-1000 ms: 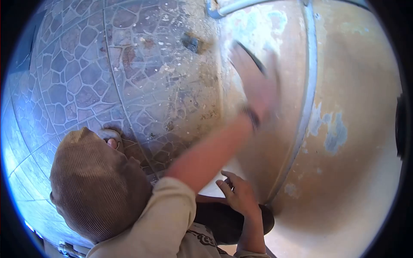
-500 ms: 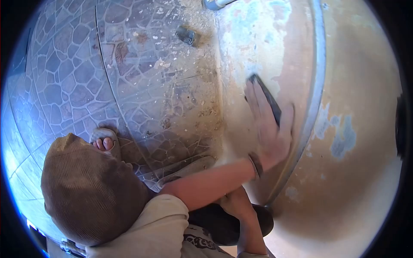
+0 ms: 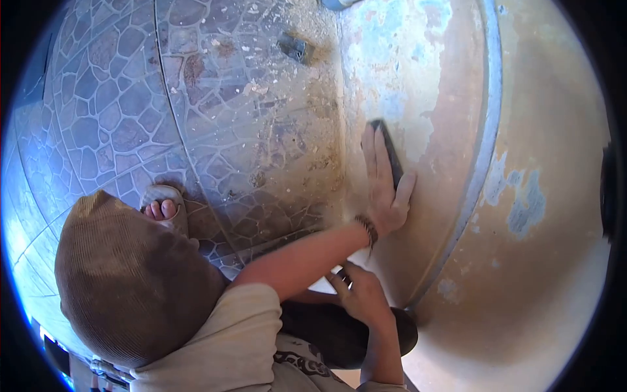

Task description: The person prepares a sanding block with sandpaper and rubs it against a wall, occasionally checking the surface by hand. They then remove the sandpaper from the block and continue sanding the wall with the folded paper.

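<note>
My left hand (image 3: pixel 386 196), back up and wearing a dark bracelet (image 3: pixel 368 230), presses a dark flat block (image 3: pixel 392 153) against the worn wall (image 3: pixel 444 117). Its fingers lie along the block, with the thumb out on the right side. Below, near the bracelet, is my right hand (image 3: pixel 364 295), its fingers curled beside a small dark item. What that item is cannot be made out.
Stone-patterned floor (image 3: pixel 117 111) lies left, with chips and dust by the wall's foot. A dark cylindrical piece (image 3: pixel 295 48) sits there. A raised grey strip (image 3: pixel 488 85) curves along the wall. Brown ribbed cloth (image 3: pixel 130 274) and a foot (image 3: pixel 161 209) show at left.
My left hand and the block have moved left across the wall, towards the floor. My right hand has risen slightly and shows more of its fingers. The view has shifted a little.
</note>
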`<state>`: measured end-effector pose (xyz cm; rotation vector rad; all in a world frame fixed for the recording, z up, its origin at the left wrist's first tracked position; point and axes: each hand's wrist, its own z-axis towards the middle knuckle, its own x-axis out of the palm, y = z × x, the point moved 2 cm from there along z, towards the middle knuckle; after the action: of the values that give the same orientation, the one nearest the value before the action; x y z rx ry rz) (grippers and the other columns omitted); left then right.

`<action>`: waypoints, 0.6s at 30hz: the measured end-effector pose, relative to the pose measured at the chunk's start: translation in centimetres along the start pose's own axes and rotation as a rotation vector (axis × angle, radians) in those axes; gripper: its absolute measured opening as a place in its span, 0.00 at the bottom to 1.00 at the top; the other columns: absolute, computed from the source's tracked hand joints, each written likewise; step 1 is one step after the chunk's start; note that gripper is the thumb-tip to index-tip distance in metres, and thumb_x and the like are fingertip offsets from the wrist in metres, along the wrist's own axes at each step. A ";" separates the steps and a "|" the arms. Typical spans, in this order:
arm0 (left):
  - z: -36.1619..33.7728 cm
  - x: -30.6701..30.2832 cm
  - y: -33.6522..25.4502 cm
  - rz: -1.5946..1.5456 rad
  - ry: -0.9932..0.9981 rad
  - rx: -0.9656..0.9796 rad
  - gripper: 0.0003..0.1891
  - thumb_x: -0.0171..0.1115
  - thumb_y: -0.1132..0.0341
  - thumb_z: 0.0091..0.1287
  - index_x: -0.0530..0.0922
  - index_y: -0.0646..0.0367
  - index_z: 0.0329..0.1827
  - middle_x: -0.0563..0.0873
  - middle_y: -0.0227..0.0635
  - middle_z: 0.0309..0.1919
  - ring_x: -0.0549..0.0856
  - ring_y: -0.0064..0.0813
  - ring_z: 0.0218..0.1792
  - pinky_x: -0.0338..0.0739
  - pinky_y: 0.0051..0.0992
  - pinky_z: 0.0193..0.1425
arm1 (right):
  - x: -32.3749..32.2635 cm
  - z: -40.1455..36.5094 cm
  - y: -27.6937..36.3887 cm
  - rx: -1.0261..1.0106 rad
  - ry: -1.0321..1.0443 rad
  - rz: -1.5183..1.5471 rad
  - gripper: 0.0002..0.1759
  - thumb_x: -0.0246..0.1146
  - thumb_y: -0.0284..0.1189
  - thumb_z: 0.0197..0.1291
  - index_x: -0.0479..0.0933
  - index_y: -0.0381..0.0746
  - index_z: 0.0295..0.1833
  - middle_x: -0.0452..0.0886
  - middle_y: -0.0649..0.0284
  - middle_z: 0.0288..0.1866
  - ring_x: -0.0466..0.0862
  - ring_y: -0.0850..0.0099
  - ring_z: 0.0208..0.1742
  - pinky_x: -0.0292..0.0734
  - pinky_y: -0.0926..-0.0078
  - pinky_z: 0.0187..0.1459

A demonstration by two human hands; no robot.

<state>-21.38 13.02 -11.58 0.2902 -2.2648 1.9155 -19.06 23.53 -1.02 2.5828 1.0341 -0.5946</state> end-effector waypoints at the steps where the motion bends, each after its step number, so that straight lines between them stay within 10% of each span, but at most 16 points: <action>1: -0.3 -0.2 0.3 0.011 0.026 0.066 0.40 0.53 0.64 0.67 0.44 0.74 0.75 0.45 0.64 0.75 0.43 0.59 0.76 0.34 0.47 0.78 | -0.1 -0.1 -0.1 0.048 0.000 0.016 0.21 0.63 0.38 0.62 0.78 0.33 0.53 0.83 0.47 0.35 0.83 0.55 0.34 0.76 0.62 0.41; 9: 13.8 -1.8 5.2 -0.209 -0.026 0.074 0.38 0.50 0.60 0.69 0.46 0.75 0.74 0.48 0.59 0.76 0.46 0.51 0.77 0.38 0.38 0.79 | -0.3 -0.5 -0.7 -0.052 -0.086 -0.007 0.23 0.63 0.39 0.62 0.77 0.32 0.55 0.83 0.49 0.34 0.83 0.59 0.34 0.76 0.65 0.41; 18: -1.9 -0.1 5.3 0.096 -0.017 -0.052 0.33 0.43 0.67 0.71 0.44 0.74 0.75 0.47 0.57 0.76 0.47 0.52 0.77 0.37 0.41 0.79 | 0.3 -0.3 -1.5 -0.134 -0.089 -0.080 0.20 0.63 0.36 0.62 0.79 0.32 0.52 0.83 0.48 0.36 0.84 0.57 0.36 0.76 0.64 0.42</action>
<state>-22.61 15.73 -16.38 0.1958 -2.3760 1.9024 -19.81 24.85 -1.12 2.3874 1.1132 -0.6310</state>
